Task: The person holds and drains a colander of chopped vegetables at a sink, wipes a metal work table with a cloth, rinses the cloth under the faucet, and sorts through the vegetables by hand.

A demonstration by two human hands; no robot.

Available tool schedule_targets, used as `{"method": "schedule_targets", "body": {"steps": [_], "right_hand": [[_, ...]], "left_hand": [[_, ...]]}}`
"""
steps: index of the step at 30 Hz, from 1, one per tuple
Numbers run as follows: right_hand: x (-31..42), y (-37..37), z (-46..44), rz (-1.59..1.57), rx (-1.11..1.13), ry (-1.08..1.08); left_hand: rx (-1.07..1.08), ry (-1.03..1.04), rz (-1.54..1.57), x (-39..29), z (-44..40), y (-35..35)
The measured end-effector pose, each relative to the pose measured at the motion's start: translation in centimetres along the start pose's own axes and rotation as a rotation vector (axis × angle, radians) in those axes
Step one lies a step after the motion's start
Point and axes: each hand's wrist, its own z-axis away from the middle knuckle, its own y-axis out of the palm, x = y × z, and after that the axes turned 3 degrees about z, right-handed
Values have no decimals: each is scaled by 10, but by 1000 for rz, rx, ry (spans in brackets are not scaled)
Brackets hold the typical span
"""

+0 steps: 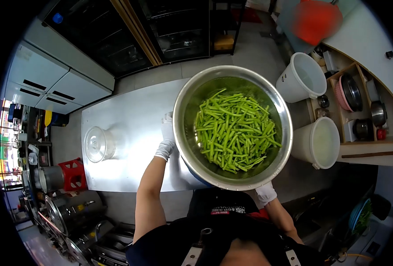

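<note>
A large round steel basin [190,153] is held up in front of me, over the right end of the metal table. Inside it lies a heap of cut green pieces [236,133] that look like green beans. My left hand [167,131], in a white glove, grips the basin's left side, its fingers partly hidden by the wall. At the near right rim, my right hand [266,193], also gloved in white, supports the basin from beneath, with most of its fingers out of sight.
A clear lidded container [96,144] stands on the steel table [130,102]. White buckets [300,77] stand on the right, beside a wooden shelf [351,138] with pans. A red stool [72,175] and steel pots [74,206] are at left, white cabinets [34,62] farther back.
</note>
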Motion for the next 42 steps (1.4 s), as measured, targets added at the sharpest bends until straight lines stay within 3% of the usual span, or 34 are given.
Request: {"method": "schedule_targets", "body": {"steps": [1,3,4,6,7,8,10,12,17,19,20,22,24,28,30,32,36,42], "right_hand": [[-14,-8,-3,74,-13,-3],[-21,-12,-3,405,0,10],[-28,-15,-7,151,-101,90],[-21,1,-5,457,-121,39],[-22,1,-9,481,-217,134],[-31,-6,-18,547,-210,1],[-36,-19,-31,443,-164,-49],[-39,-31,-39,553,-70,-118],[-3,-39,-32,986,258,-293],[26,-37,-9,190,226,126],[43,-54,-5,63,92,250],[82,-57,-4,572,-191,-36],[126,-44,-16,744,-205,-223],[149,16,-56,1142,198,-755],[130,23,-86,1371,479,-815],[101,17,-111,1677,693,-685],[90,-4,-113,1701,732,-781],[93,-4,-115,1764,726,-827]], "left_hand": [[5,-125,360,29,-4,4],[-140,-191,407,-6,-13,-30],[-215,-221,432,-27,-18,-48],[-312,-316,374,-67,-15,-82],[-321,-226,350,-82,-12,-93],[-329,-133,327,-93,-9,-103],[-294,45,271,-124,-4,-114],[-202,218,207,-154,-4,-122],[19,196,174,-184,-5,-118],[22,206,190,-187,-3,-121],[27,209,198,-189,-2,-121],[145,247,130,-202,4,-126],[305,319,79,-226,10,-119],[653,681,-64,-268,41,-62],[704,777,-170,-268,54,-18],[716,855,-383,-268,51,2],[763,676,-626,-265,36,-15],[602,527,-811,-219,23,-58]]}}
